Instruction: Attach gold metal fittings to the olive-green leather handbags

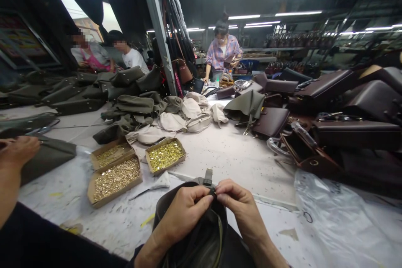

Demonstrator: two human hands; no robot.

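A dark olive bag (176, 201) stands in front of me, its mouth toward me and a zipper edge showing inside. My left hand (191, 207) pinches a small dark tab at the bag's upper rim between thumb and finger. Close against it, my right hand (235, 201) pinches the same spot from the other side. What lies between the right fingertips is too small to make out. A short olive strap end (207, 177) sticks up just beyond the hands.
Left of the bag are cardboard trays (114, 180) and another tray (166, 155) of small gold metal pieces. A co-worker's hand (20, 150) rests on an olive bag at far left. Brown handbags (354, 134) pile at right, near clear plastic (333, 213). Beige pouches (172, 121) lie ahead.
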